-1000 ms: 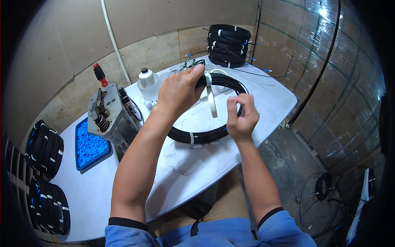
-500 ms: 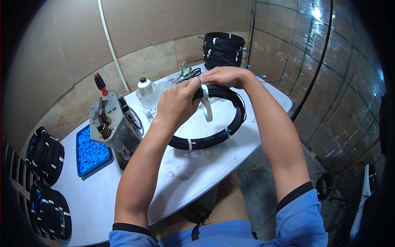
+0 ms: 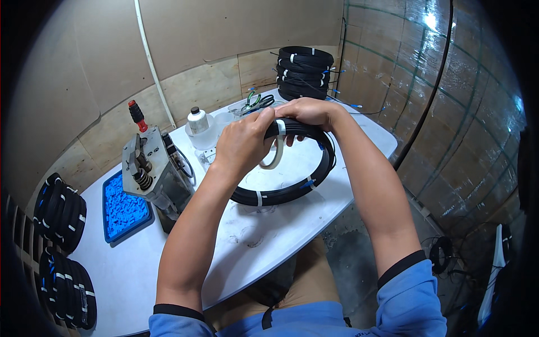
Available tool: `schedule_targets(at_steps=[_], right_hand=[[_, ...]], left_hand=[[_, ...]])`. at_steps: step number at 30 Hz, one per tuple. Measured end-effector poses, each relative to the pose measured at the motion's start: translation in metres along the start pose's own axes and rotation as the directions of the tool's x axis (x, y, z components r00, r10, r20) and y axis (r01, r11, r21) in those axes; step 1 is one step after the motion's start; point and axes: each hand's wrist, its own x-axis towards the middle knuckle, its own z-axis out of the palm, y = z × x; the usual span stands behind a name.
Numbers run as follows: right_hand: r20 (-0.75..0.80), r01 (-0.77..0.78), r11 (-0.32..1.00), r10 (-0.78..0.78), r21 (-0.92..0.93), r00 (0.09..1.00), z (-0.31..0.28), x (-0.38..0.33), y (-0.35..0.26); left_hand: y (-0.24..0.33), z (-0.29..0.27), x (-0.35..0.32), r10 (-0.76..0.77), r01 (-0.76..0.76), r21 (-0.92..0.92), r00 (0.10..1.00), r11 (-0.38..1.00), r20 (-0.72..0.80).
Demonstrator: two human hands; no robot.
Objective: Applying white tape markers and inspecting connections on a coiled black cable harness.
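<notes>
A coil of black cable [image 3: 324,168] is tilted up off the white table at its far side, with white bands around it and blue bits on it. My left hand [image 3: 242,139] is closed around the coil's upper left part, thumb on top. Beside it, my right hand [image 3: 307,111] curls over the coil's top, and its fingertips show below the cable inside the ring. A white tape strip [image 3: 281,127] wraps the coil between the hands. From there a pale tape roll [image 3: 277,156] hangs inside the ring, near my left hand; part of it is hidden.
Left of the coil stands a metal bench machine [image 3: 154,163], with a blue tray [image 3: 144,223] of small blue pieces beside it. A white bottle [image 3: 197,121] and green-handled pliers [image 3: 252,101] lie beyond. Stacked cable coils [image 3: 303,73] stand far back; more coils [image 3: 66,286] sit at left.
My right hand has come down slightly, and its fingers now show beneath the coil. The hanging tape roll has swung left and turned.
</notes>
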Motion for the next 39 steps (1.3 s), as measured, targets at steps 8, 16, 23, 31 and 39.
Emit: schedule_targets(at_steps=[8, 16, 23, 31, 39], right_hand=[[0.021, 0.147, 0.975, -0.152, 0.165, 0.988, -0.005, 0.011, 0.006], [-0.244, 0.319, 0.922, -0.265, 0.220, 0.933, 0.001, 0.004, -0.004], [-0.228, 0.172, 0.971, -0.208, -0.168, 0.951, -0.003, 0.009, -0.005], [-0.168, 0.178, 0.967, -0.148, 0.181, 0.975, -0.012, 0.008, -0.007], [-0.231, 0.385, 0.922, -0.367, 0.037, 0.901, -0.009, -0.015, -0.023]], left_hand=[[0.005, 0.001, 0.000, 0.016, -0.016, -0.007, 1.000, 1.000, -0.021], [0.001, -0.002, -0.002, -0.031, 0.031, 0.016, 0.999, 0.999, 0.007], [0.010, -0.003, 0.000, 0.000, -0.001, 0.013, 0.999, 1.000, 0.037], [0.012, 0.000, 0.000, -0.006, 0.006, -0.003, 0.999, 1.000, 0.032], [0.014, -0.005, 0.002, -0.054, 0.055, -0.014, 0.995, 0.998, 0.079]])
